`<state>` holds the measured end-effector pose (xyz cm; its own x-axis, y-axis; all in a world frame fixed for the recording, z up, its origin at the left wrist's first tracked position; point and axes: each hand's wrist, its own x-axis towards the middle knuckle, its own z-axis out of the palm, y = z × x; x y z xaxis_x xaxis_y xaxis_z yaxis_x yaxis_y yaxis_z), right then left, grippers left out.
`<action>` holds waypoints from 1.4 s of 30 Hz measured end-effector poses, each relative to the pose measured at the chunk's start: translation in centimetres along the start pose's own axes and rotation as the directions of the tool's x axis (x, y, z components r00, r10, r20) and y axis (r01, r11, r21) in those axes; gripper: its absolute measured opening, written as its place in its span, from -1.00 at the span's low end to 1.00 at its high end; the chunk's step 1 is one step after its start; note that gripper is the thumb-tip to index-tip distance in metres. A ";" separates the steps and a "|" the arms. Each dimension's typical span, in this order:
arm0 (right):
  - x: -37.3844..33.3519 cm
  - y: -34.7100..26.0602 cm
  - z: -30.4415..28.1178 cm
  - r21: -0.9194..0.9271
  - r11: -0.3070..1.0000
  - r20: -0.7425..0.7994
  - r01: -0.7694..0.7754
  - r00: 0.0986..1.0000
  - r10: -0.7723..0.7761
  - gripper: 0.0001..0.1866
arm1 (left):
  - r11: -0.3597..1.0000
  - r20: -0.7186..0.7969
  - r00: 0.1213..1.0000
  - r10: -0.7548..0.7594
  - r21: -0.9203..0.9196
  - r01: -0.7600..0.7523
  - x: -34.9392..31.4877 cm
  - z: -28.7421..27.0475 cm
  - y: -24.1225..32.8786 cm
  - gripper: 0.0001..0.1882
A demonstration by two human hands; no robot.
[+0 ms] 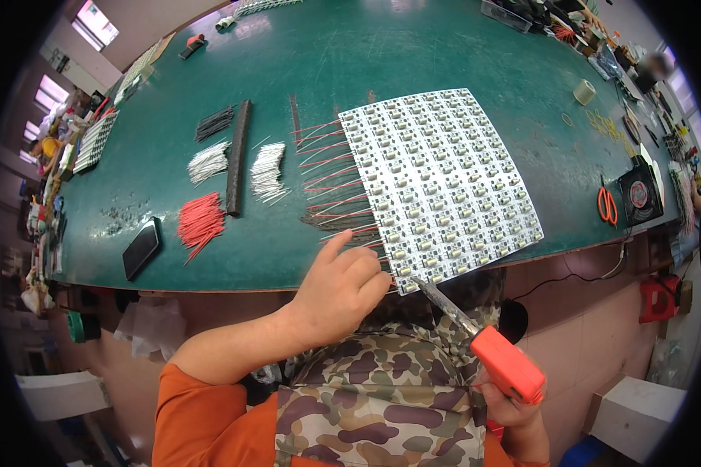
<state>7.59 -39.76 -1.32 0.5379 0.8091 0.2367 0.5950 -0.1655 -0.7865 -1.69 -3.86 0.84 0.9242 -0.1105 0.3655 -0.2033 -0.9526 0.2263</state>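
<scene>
A white circuit board panel [444, 167] covered in rows of small components lies at the table's near edge. Thin red and white wires [331, 184] stick out from its left side. At the panel's near left corner, my left hand [339, 284] is closed with its fingertips at a wire; the index finger points outward and the thumb is hidden. My right hand [506, 401], below the table edge, grips the red handle of a soldering iron [506, 364]. The iron's metal shaft slants up to the left, its tip at the panel's near corner beside my left fingertips.
Left of the panel lie piles of red wires [201, 223], white wires [209, 162] and black wires [215, 123], plus a dark bar [239, 156] and a phone [142, 247]. Orange-handled scissors [607, 204] and a black fan [640, 191] are at the right.
</scene>
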 end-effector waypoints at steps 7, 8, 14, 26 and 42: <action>-0.4 -0.7 -0.5 -0.205 0.973 0.018 0.107 0.994 -0.105 -0.44 | 0.997 -0.032 0.999 0.029 -0.077 -0.031 -0.3 -0.3 0.9 -0.84; -0.6 -0.7 -0.4 -0.173 0.981 0.019 0.090 0.996 -0.088 -0.45 | 0.996 -0.055 0.998 0.040 -0.082 -0.045 -0.5 0.1 1.1 -0.85; 1.0 -0.7 0.0 0.001 0.990 -0.015 0.143 0.990 -0.143 -0.35 | 0.997 -0.061 0.997 0.053 -0.055 -0.057 -0.5 0.6 1.3 -0.86; 2.9 -2.7 0.7 0.050 0.999 -0.111 0.015 0.994 -0.009 -0.83 | 0.997 -0.030 0.998 0.062 -0.044 -0.063 -0.3 0.5 1.3 -0.86; 3.0 -2.2 0.0 -0.099 0.983 0.041 0.156 0.987 -0.153 -0.41 | 0.997 -0.027 0.997 0.068 -0.031 -0.069 -0.3 0.6 1.2 -0.87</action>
<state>7.86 -37.00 1.10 0.4155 0.8473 0.3307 0.7278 -0.0916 -0.6796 -2.05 -5.13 0.46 0.8990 -0.1675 0.4047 -0.2767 -0.9334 0.2284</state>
